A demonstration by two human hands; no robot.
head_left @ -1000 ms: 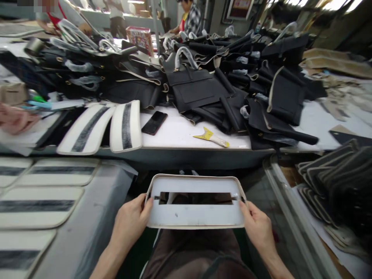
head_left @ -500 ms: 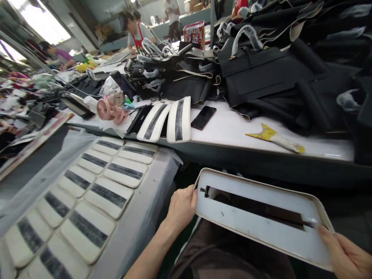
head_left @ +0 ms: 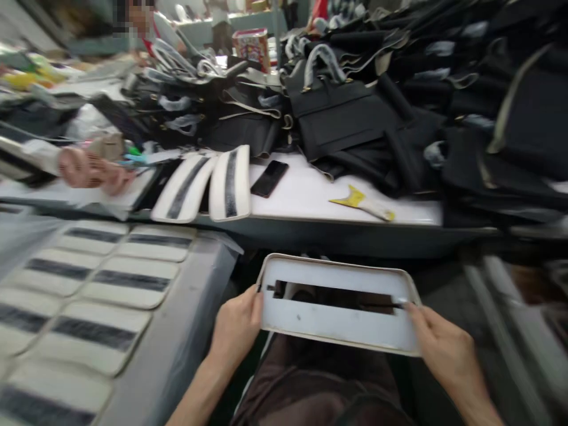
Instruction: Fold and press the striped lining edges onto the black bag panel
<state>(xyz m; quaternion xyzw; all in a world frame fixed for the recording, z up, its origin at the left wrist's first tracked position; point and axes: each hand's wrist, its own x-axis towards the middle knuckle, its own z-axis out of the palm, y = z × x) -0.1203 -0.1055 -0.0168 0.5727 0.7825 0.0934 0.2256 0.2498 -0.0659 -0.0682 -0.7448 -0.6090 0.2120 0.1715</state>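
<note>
Between both hands I hold a pale rectangular frame (head_left: 337, 329) with rounded corners, a raised rim and a long slot cut through its middle. My left hand (head_left: 237, 322) is closed on its left end, and my right hand (head_left: 441, 343) pinches its right end, thumb on the face. The frame hangs over my lap, tilting slightly down to the right. To the left lie several cream panels (head_left: 128, 281), each with a dark stripe, in rows on a plastic-covered surface (head_left: 177, 331). Two more striped panels (head_left: 231, 183) hang a little over the workbench edge.
On the workbench (head_left: 293, 204) are a phone (head_left: 270, 178), a yellow-and-white tool (head_left: 361, 202) and a pink fan (head_left: 91, 170). Black bags (head_left: 341, 112) with wrapped handles are piled behind. A person (head_left: 164, 26) is at the far left. Blurred rails (head_left: 501, 319) stand at right.
My view has swung to the right. The frame is now more level and centred over my lap, still held in both hands.
</note>
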